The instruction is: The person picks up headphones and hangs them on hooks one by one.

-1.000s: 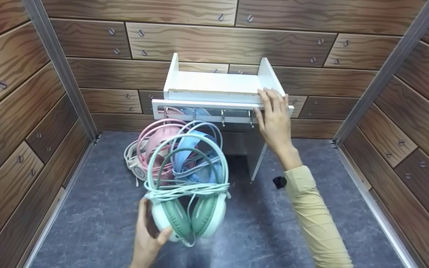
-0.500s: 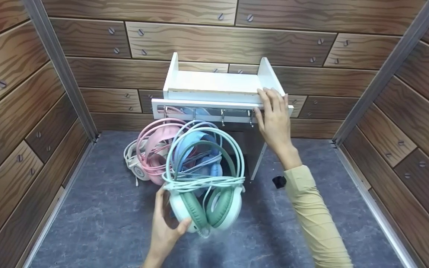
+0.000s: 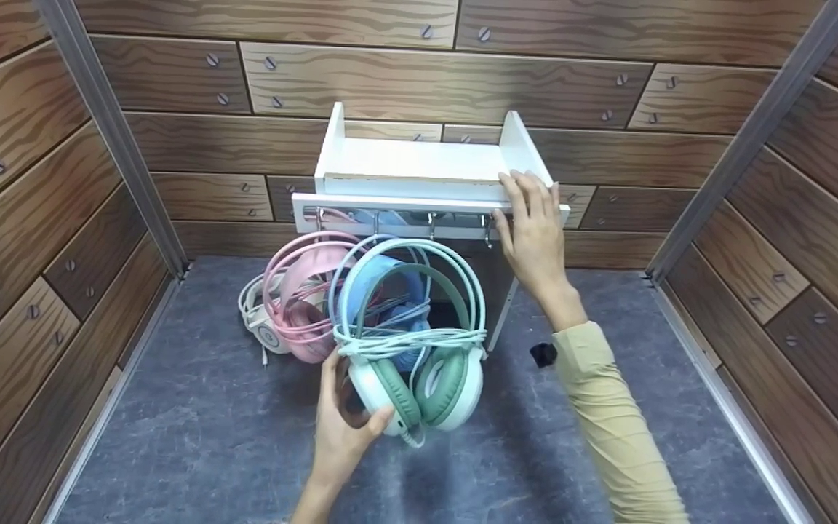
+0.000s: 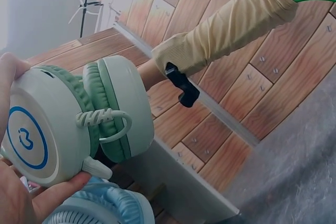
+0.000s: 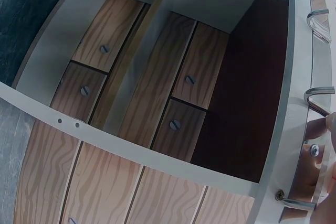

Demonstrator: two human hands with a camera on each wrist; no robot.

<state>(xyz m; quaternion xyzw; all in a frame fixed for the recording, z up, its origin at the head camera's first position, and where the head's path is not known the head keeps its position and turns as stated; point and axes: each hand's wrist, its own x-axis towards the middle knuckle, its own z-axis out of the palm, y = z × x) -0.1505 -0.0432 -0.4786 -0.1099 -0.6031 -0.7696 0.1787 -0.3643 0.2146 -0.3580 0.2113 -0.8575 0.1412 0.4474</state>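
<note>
Mint-green headphones (image 3: pixel 455 393), their cable wound across the band, hang from my left hand (image 3: pixel 342 437). That hand grips the left ear cup (image 4: pixel 58 124) between thumb and fingers. The headband stands just in front of and below the hooked rail (image 3: pixel 404 203) of a white shelf. My right hand (image 3: pixel 537 244) rests on the rail's right end, fingers reaching over the top. Pink headphones (image 3: pixel 310 349) and blue headphones (image 3: pixel 372 280) hang at the left hooks, the blue pair partly hidden behind the mint ones. In the right wrist view, only parts of the right fingers show.
White headphones (image 3: pixel 268 335) sit behind the pink pair at the left. Bare metal hooks (image 3: pixel 487 231) show towards the rail's right side. The white shelf (image 3: pixel 426 156) stands against wood-patterned walls. A small black device (image 3: pixel 543 354) is by the right sleeve.
My left hand has carried the mint-green headphones rightward and up, closer to the rail. The right hand stays on the rail.
</note>
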